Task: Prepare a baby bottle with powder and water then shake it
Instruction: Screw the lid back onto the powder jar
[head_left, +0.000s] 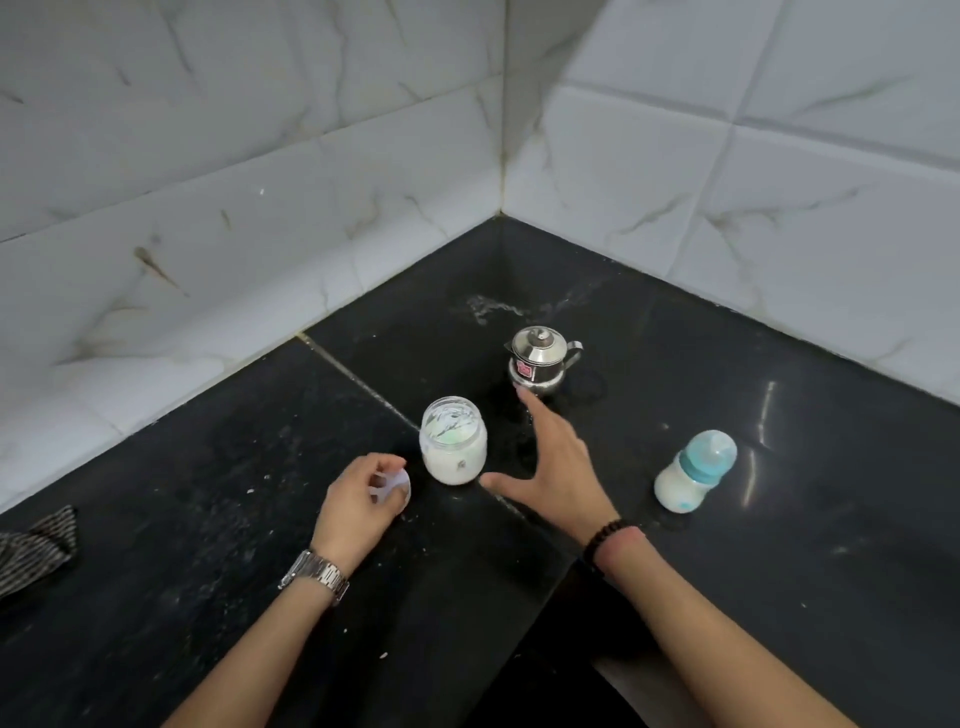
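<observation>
Left hand curled round translucent lid, right hand splayed beside glass powder jar

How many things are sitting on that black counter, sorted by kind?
Glass jar of white powder: 1
Baby bottle: 1
Steel pot: 1
Striped cloth: 1
Clear cap, held in the left hand: 1
Total: 5
</observation>
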